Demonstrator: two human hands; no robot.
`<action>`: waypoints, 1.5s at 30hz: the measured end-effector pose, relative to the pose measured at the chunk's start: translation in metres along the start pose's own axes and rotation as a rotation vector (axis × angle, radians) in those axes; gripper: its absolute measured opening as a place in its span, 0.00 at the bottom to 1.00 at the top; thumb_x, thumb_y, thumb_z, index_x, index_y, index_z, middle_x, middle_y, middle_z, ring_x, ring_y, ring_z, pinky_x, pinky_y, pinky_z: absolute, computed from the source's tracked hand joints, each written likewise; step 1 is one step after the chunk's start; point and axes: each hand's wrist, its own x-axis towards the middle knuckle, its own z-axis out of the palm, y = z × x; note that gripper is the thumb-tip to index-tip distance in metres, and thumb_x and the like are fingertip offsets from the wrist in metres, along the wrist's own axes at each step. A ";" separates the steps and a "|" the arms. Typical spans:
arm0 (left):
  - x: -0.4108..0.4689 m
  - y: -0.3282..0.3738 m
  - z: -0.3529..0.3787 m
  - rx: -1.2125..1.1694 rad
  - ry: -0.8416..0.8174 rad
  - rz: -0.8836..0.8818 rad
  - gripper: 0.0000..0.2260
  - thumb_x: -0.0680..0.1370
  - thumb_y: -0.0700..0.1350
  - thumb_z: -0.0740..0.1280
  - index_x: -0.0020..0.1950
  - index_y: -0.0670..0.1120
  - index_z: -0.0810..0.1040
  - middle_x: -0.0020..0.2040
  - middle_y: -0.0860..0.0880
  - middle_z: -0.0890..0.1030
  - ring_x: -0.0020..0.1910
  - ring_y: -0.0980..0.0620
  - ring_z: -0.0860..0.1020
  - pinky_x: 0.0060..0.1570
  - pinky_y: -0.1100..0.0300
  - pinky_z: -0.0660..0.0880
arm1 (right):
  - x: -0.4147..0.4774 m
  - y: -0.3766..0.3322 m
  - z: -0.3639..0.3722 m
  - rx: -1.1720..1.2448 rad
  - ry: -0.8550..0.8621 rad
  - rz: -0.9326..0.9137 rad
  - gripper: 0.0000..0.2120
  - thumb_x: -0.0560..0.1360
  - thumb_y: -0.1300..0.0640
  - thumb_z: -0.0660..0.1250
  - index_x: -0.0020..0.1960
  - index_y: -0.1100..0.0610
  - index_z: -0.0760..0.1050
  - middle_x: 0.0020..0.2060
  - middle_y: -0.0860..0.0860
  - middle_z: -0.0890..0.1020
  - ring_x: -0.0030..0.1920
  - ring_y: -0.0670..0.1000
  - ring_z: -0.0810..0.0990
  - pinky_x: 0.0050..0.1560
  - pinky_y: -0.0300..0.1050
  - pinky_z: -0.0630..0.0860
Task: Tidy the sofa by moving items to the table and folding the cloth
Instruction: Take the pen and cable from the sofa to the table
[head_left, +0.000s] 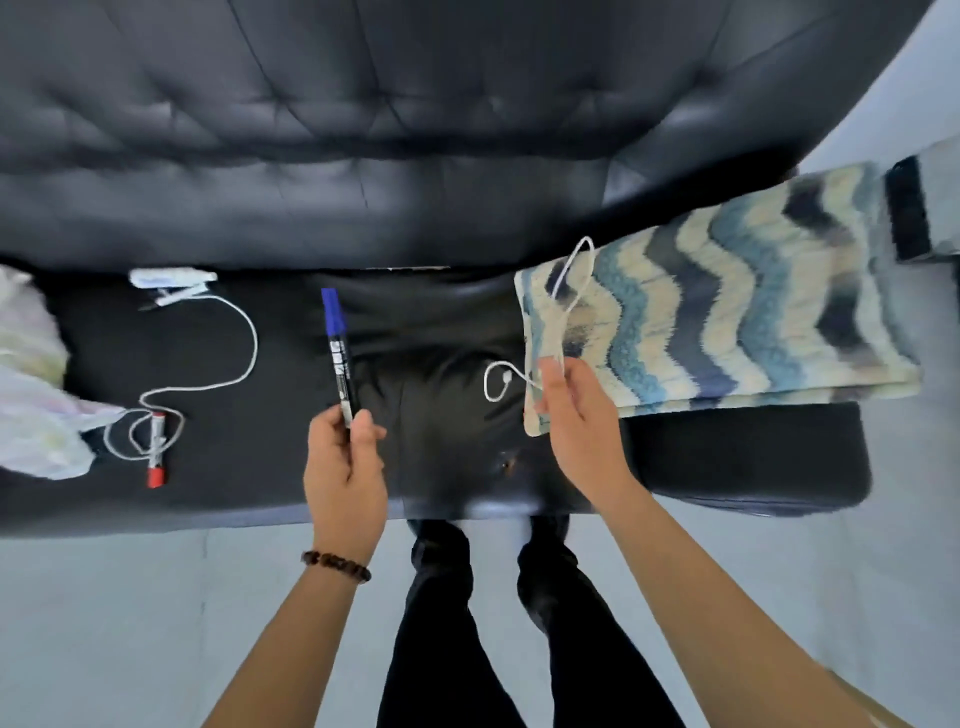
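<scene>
I stand facing a black leather sofa. My left hand is shut on a blue-capped marker, held upright over the seat's middle. My right hand pinches a short white cable that loops up over a folded cloth with blue and cream zigzags, lying on the seat's right side. On the left of the seat lie a red-capped marker, a longer white cable coiled around it, and a small white charger by the backrest.
A crumpled white plastic bag sits at the seat's far left. Grey floor runs below the sofa's front edge, where my dark-trousered legs stand. No table is in view.
</scene>
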 end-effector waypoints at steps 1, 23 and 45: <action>-0.016 0.023 -0.010 -0.006 -0.006 0.016 0.06 0.83 0.44 0.59 0.55 0.43 0.72 0.40 0.51 0.79 0.30 0.60 0.72 0.31 0.71 0.70 | -0.016 -0.021 -0.017 0.052 0.009 -0.016 0.15 0.84 0.47 0.55 0.51 0.54 0.75 0.35 0.50 0.77 0.38 0.43 0.77 0.44 0.34 0.72; -0.101 0.170 -0.087 -0.061 -0.749 0.520 0.02 0.78 0.52 0.65 0.49 0.57 0.75 0.39 0.51 0.82 0.30 0.57 0.74 0.33 0.68 0.73 | -0.316 -0.103 -0.087 0.574 0.904 0.005 0.12 0.77 0.46 0.63 0.53 0.49 0.82 0.32 0.55 0.80 0.32 0.44 0.76 0.35 0.34 0.73; -0.627 0.064 -0.014 0.140 -1.790 0.915 0.12 0.77 0.64 0.59 0.52 0.58 0.72 0.47 0.51 0.85 0.35 0.47 0.78 0.35 0.60 0.73 | -0.788 0.182 -0.135 0.799 1.810 0.223 0.11 0.81 0.57 0.65 0.61 0.47 0.79 0.40 0.51 0.85 0.42 0.46 0.83 0.43 0.35 0.77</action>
